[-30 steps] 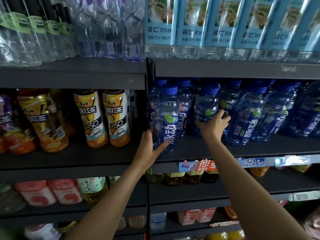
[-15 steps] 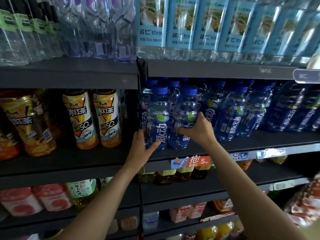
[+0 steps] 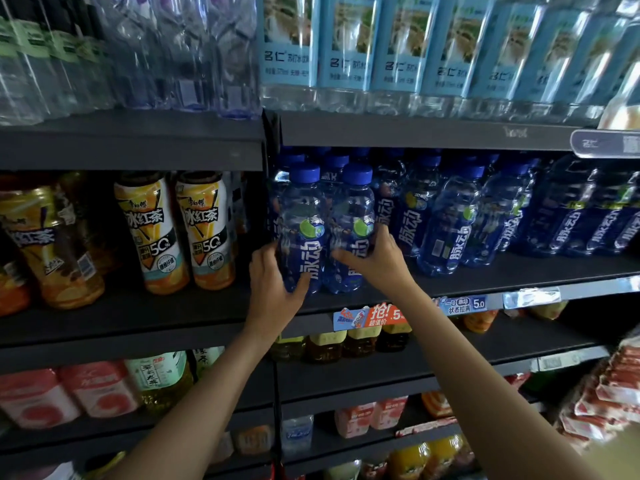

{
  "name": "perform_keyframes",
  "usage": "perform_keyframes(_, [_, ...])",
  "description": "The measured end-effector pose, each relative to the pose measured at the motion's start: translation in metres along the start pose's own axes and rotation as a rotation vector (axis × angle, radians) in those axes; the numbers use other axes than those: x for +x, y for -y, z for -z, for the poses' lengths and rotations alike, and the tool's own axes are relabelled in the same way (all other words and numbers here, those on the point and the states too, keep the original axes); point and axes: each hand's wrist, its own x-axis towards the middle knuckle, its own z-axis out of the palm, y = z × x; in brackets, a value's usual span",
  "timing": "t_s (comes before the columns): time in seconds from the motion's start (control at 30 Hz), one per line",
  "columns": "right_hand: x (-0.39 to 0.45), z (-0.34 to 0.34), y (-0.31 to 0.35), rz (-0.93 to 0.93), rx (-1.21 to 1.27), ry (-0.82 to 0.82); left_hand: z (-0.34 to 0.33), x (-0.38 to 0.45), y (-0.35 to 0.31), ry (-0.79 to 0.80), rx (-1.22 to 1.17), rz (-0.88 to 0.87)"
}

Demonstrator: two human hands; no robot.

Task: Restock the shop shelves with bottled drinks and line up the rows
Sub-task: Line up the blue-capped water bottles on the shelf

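Observation:
Two blue-capped drink bottles stand side by side at the front left of the middle shelf (image 3: 485, 282). My left hand (image 3: 273, 289) wraps the lower part of the left blue bottle (image 3: 304, 230). My right hand (image 3: 377, 261) grips the right blue bottle (image 3: 353, 220) around its lower half. More blue bottles (image 3: 453, 223) of the same kind stand in rows behind and to the right, set further back on the shelf.
Iced-tea bottles (image 3: 169, 230) fill the shelf section to the left. Light-blue labelled water bottles (image 3: 346, 50) line the shelf above. Price tags (image 3: 374, 315) hang on the shelf edge. Lower shelves hold tea and juice bottles. Red packets (image 3: 609, 396) sit at the lower right.
My right hand pulled a blue bottle forward from the rows and set it beside the front-left bottle. My left hand stayed on the left bottle.

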Motion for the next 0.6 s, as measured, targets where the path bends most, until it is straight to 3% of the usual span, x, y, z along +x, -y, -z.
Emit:
perform_keyframes(0.13, [-0.002,0.014,-0.019,-0.045,0.309,-0.016,-0.003,0.005,-0.045,-0.326,-0.032,-0.114])
perform_keyframes(0.23, [-0.001,0.033,-0.036,0.063,0.245,-0.211,-0.015,0.008,-0.08,-0.482,-0.018,-0.256])
perform_keyframes(0.33, [0.005,0.064,-0.058,0.155,0.058,-0.541,-0.047,0.004,-0.113,-0.405,-0.056,-0.381])
perform_keyframes(0.4, [0.019,0.087,-0.081,0.086,-0.02,-0.632,-0.081,0.002,-0.13,-0.259,-0.032,-0.382])
perform_keyframes(0.43, [0.028,0.097,-0.092,0.02,-0.04,-0.591,-0.1,0.002,-0.134,-0.185,-0.008,-0.349])
perform_keyframes(0.5, [0.043,0.11,-0.112,-0.094,-0.091,-0.343,-0.137,0.008,-0.137,-0.062,0.041,-0.249])
perform_keyframes(0.57, [0.052,0.115,-0.125,-0.103,-0.137,-0.082,-0.165,0.02,-0.135,0.0,0.077,-0.109])
perform_keyframes(0.6, [0.054,0.117,-0.13,-0.088,-0.14,-0.033,-0.174,0.027,-0.132,0.023,0.088,-0.026])
